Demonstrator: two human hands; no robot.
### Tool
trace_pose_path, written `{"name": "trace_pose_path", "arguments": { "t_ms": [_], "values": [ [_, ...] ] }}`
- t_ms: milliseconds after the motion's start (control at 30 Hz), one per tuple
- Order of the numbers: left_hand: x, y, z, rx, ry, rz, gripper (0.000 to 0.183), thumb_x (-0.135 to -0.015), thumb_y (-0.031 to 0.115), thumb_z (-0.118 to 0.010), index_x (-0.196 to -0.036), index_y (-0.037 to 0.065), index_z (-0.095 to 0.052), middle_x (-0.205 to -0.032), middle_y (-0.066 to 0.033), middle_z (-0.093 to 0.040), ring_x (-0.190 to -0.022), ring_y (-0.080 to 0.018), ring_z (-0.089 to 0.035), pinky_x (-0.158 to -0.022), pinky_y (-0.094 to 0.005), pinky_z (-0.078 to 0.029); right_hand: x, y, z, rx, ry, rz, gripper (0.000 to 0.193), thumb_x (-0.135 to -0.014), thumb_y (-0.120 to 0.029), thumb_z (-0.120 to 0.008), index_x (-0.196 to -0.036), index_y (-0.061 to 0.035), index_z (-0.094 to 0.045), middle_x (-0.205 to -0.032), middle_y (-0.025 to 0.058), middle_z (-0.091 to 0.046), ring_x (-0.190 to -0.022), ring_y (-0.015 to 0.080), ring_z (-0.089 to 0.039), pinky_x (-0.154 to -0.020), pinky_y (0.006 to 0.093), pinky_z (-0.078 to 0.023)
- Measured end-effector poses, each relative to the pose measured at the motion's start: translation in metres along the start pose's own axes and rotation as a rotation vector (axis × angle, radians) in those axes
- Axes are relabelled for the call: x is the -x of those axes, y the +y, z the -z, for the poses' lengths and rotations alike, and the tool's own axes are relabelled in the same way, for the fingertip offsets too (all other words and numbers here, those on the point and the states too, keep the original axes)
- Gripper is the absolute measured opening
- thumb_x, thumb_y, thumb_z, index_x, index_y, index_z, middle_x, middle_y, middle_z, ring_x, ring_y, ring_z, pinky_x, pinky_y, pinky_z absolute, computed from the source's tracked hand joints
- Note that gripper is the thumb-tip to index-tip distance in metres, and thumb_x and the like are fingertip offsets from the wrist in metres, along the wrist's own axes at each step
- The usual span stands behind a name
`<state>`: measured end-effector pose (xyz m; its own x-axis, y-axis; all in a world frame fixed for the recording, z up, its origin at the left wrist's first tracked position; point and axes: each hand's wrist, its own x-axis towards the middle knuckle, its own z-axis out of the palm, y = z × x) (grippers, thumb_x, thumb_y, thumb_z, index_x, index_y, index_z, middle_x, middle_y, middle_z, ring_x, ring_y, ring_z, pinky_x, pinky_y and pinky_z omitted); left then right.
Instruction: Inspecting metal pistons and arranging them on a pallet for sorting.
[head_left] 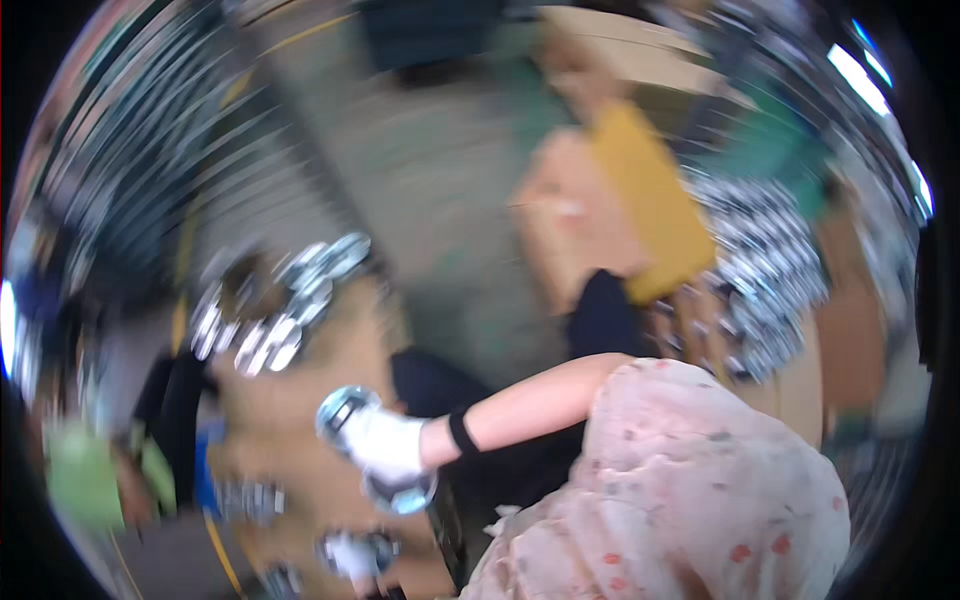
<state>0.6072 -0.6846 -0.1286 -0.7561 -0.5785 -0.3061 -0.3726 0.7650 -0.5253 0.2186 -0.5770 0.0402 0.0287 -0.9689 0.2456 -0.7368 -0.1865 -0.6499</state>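
Metal parts (402, 496) in close hold of white-gloved right hand (388, 443), over tan tabletop (285, 430), fingers hidden; at tabletop's near end, blurred left hand (352, 557) by shiny pieces (383, 545), grip impossible to tell.

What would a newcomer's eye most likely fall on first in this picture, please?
Probably the pale pink, floral-patterned sleeve filling the lower right, then, along the bare forearm, the white-gloved right hand left of centre, with shiny round metal pieces at it. Next might come the flat yellow rectangular panel at upper right, beside a blurred heap of silvery metal pieces.
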Motion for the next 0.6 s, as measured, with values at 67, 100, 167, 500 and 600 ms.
{"name": "trace_pose_path", "arguments": {
  "t_ms": [67,100,167,500,600],
  "values": [
    [-0.123,0.026,0.051,-0.008,0.22,-0.278,0.026,-0.084,0.029,-0.063,-0.1,0.008,-0.065,-0.097,-0.01,-0.067,-0.089,-0.0286,-0.063,-0.073,-0.0388,-0.05,0.053,-0.002,0.04,0.406,0.286,-0.137,0.016,-0.067,-0.017,-0.061,-0.067,-0.0015,-0.061,-0.06,0.0176,-0.058,-0.055,0.0328,-0.059,-0.052,0.042,-0.046],
    [-0.156,0.035,0.079,-0.022,0.299,-0.379,0.026,-0.084,0.028,-0.063,-0.1,0.008,-0.065,-0.097,-0.0102,-0.067,-0.089,-0.0288,-0.063,-0.073,-0.0388,-0.05,0.078,-0.013,0.053,0.666,0.384,-0.267,0.017,-0.066,-0.018,-0.062,-0.067,-0.0012,-0.061,-0.059,0.0181,-0.058,-0.052,0.033,-0.059,-0.049,0.0421,-0.045],
    [-0.219,0.068,0.138,-0.029,0.443,-0.555,0.026,-0.084,0.028,-0.063,-0.101,0.007,-0.065,-0.098,-0.0106,-0.067,-0.09,-0.0291,-0.063,-0.074,-0.0389,-0.05,0.148,-0.02,0.101,0.363,0.486,-0.501,0.027,-0.068,-0.016,-0.061,-0.08,0.0074,-0.06,-0.066,0.019,-0.058,-0.061,0.0359,-0.061,-0.048,0.0416,-0.047],
    [-0.253,0.152,0.336,-0.112,0.701,-0.789,0.027,-0.084,0.024,-0.062,-0.102,0.005,-0.065,-0.101,-0.0126,-0.067,-0.092,-0.0309,-0.062,-0.078,-0.0392,-0.05,0.535,-0.204,0.221,0.998,0.534,-1.57,0.013,-0.062,-0.015,-0.061,-0.067,-0.0036,-0.065,-0.071,0.0213,-0.06,-0.061,0.0364,-0.061,-0.055,0.0428,-0.049],
    [-0.241,0.172,0.374,-0.116,0.72,-0.775,0.028,-0.084,0.023,-0.062,-0.103,0.004,-0.065,-0.102,-0.0132,-0.066,-0.093,-0.0314,-0.062,-0.079,-0.0393,-0.05,0.642,-0.213,0.24,0.894,0.713,-1.921,0.02,-0.074,-0.017,-0.056,-0.066,-0.0015,-0.066,-0.071,0.0231,-0.062,-0.061,0.0363,-0.062,-0.056,0.0446,-0.049]
  ]
}}
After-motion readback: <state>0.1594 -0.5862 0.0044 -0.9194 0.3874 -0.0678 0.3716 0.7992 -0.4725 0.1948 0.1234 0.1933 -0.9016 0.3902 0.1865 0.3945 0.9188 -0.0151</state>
